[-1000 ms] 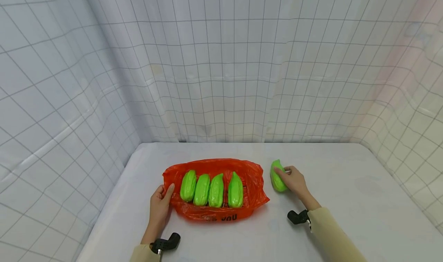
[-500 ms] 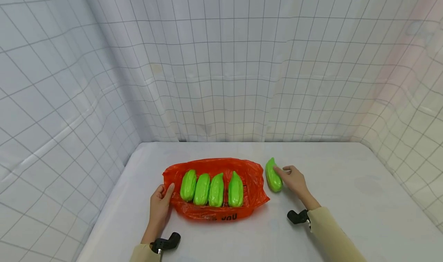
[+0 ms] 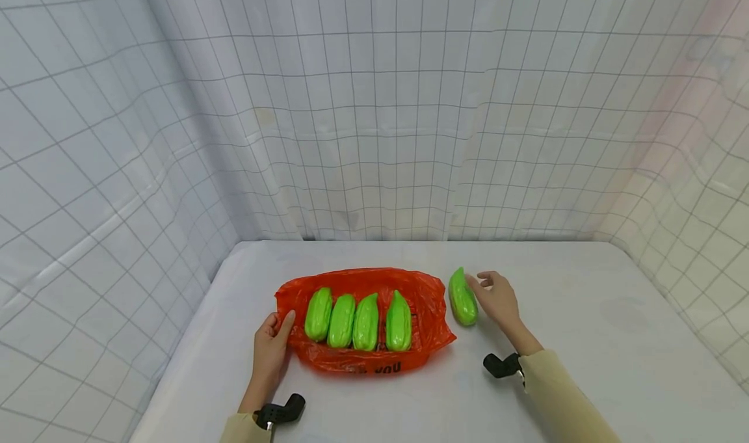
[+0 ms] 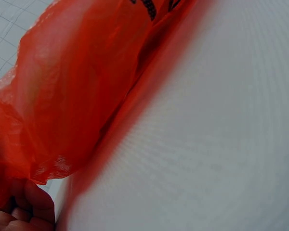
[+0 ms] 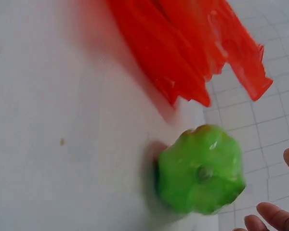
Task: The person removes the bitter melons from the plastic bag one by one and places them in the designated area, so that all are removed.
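A red plastic bag (image 3: 430,300) lies spread wide on the table, with several glossy green ribbed gourds (image 3: 366,322) side by side in it. At its left edge my left hand (image 3: 271,349) pinches the plastic between thumb and curled fingers; the left wrist view shows those fingers (image 4: 36,199) at the bag's crumpled corner. One more green gourd (image 3: 463,298) lies on the table just right of the bag, its narrow tip pointing away. Beside it, my right hand (image 3: 496,300) has its fingers loosely bent and holds nothing. In the right wrist view, a gap separates the fingers from this gourd (image 5: 200,168).
The white tabletop (image 3: 585,326) extends around the bag, its far edge meeting a white grid-patterned curtain (image 3: 374,137). Similar curtain hangs along the left and right sides. Black wrist cameras (image 3: 281,410) sit on both wrists.
The single gourd has shifted left toward the bag with my right hand on it. My right hand has since let go and drawn slightly up and away. The left hand stays put.
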`<state>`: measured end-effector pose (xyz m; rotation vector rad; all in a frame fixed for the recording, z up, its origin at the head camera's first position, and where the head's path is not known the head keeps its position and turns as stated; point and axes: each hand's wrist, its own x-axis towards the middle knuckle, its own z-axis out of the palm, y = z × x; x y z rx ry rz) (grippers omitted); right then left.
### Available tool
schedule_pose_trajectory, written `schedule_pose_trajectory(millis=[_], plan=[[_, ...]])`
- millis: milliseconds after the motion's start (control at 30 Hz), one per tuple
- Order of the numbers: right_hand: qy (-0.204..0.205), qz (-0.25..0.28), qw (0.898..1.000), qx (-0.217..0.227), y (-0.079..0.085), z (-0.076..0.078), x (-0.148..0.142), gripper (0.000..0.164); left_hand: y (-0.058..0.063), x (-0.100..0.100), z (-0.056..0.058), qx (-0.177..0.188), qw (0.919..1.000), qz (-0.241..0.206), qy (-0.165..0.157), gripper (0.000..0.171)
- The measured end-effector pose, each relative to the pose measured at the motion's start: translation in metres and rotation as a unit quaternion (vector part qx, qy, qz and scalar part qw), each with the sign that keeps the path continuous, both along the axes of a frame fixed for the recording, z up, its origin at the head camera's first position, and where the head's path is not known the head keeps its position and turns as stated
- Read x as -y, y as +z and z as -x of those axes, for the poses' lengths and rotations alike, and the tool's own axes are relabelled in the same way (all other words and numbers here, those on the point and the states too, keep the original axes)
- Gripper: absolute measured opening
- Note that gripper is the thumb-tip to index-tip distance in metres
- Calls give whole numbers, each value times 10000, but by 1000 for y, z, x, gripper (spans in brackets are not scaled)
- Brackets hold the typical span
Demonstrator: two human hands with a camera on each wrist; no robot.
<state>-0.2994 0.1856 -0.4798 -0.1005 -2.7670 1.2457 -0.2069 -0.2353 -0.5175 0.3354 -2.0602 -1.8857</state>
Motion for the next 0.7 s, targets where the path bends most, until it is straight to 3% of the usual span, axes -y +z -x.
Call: schedule_pose_trajectory(millis=[133,300,500,700], plan=[[22,194,9976,-670,16,-4,14,51,0,1,0,45,10000,29,6,39],[385,662,9895,-1223,38,-15,35,45,0,1,0,70,9999,88,-24,39],[941,1089,9845,-1002,56,-26,58,48,1,1,-1,24,10000,42,-19,39],[1601,1110,9797,-470,54,-29,71,53,1,0,0,47,10000,-30,-48,38]])
